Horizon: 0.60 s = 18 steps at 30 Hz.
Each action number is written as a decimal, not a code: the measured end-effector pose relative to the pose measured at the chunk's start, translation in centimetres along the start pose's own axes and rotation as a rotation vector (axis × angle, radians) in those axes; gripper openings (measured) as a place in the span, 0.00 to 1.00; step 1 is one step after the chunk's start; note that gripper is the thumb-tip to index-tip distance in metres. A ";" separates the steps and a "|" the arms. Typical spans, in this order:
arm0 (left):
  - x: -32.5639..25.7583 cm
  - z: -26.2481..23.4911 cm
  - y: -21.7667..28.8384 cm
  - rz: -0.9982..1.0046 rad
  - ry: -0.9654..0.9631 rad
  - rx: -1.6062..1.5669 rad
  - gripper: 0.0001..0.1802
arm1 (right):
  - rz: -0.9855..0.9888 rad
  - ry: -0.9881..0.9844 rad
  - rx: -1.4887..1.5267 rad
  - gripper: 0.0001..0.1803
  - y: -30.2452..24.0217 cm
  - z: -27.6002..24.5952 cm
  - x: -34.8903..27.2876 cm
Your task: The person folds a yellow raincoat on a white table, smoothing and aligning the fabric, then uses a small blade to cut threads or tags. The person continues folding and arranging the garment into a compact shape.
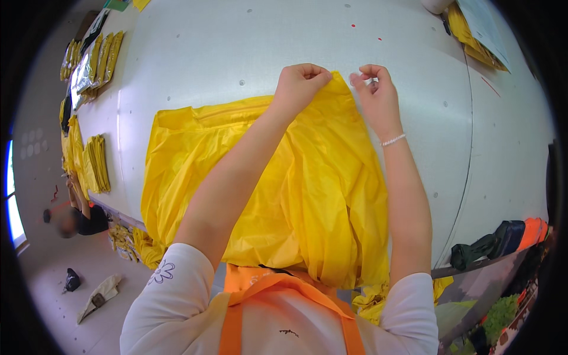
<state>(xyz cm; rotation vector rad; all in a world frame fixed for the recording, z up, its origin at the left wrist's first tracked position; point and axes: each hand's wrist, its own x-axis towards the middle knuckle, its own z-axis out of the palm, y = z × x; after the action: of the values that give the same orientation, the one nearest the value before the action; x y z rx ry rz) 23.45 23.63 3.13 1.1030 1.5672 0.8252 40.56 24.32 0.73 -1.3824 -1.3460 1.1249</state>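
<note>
Cloth (pixel 284 195) in pinched left hand (pixel 300 86); right hand (pixel 378 97) half-curled, hold unclear; yellow-filled packets (pixel 105 59).

i see the left hand (pixel 297 89) pinching the far edge of a rumpled yellow cloth (pixel 296 195) on a pale table (pixel 207 53). the right hand (pixel 380 102), wearing a beaded bracelet (pixel 393 140), curls just beside it; from this far off i can't tell whether it grips anything.

Bright, diffuse light, glaring window (pixel 16 204), curved edges, black corners
</note>
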 end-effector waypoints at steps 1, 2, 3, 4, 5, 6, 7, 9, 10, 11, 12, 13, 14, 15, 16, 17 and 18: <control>0.0 -0.1 0.4 -0.002 -0.001 -0.011 0.12 | -0.128 -0.001 -0.068 0.14 -0.2 0.3 -0.8; 0.0 -0.3 0.8 -0.004 -0.003 -0.021 0.13 | -0.256 -0.001 -0.136 0.13 -0.3 0.5 -1.4; 0.0 -0.4 0.9 -0.006 -0.004 -0.032 0.13 | -0.262 -0.028 -0.182 0.12 -0.6 0.6 -1.5; 0.0 -0.4 1.0 -0.002 -0.018 -0.045 0.14 | -0.271 -0.052 -0.226 0.11 -0.9 0.7 -1.5; 0.0 -0.5 1.0 0.002 -0.031 -0.058 0.14 | -0.280 -0.076 -0.271 0.10 -1.2 0.6 -1.5; 0.0 -0.5 1.1 0.006 -0.045 -0.071 0.14 | -0.279 -0.074 -0.294 0.09 -1.4 0.5 -1.4; 0.0 -0.6 1.3 0.013 -0.048 -0.061 0.14 | -0.278 -0.071 -0.313 0.08 -1.6 0.5 -1.3; -0.2 -0.5 1.8 0.026 -0.055 -0.041 0.14 | -0.317 -0.052 -0.372 0.07 -1.7 0.6 -1.2; -0.2 -0.5 1.8 0.021 -0.060 -0.040 0.14 | -0.357 -0.038 -0.418 0.07 -1.6 0.6 -1.0; -0.1 -0.5 1.9 0.017 -0.065 -0.039 0.13 | -0.397 -0.023 -0.463 0.07 -1.5 0.5 -0.8; 0.0 -0.5 1.9 0.013 -0.070 -0.038 0.13 | -0.456 0.001 -0.519 0.07 -1.6 0.5 -0.7; 0.0 -0.5 1.9 0.002 -0.068 -0.035 0.13 | -0.515 0.023 -0.575 0.06 -1.6 0.5 -0.6; -0.1 -0.5 2.0 -0.008 -0.066 -0.033 0.13 | -0.573 0.046 -0.631 0.06 -1.5 0.5 -0.5; -0.1 -0.6 2.1 -0.019 -0.063 -0.031 0.13 | -0.593 0.056 -0.634 0.06 -1.5 0.6 -0.4; -0.1 -0.6 2.1 -0.033 -0.071 -0.046 0.13 | -0.613 0.068 -0.639 0.06 -1.5 0.5 -0.4; 0.0 -0.6 2.2 -0.047 -0.079 -0.061 0.13 | -0.633 0.079 -0.643 0.05 -1.5 0.5 -0.4; 0.0 -0.6 2.2 -0.061 -0.086 -0.076 0.13 | -0.630 0.075 -0.641 0.05 -1.6 0.5 -0.4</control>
<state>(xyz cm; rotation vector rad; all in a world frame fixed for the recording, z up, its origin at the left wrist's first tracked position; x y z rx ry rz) 23.46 24.44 5.27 1.0178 1.4787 0.7799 39.74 23.93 2.17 -1.2465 -1.9947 0.2192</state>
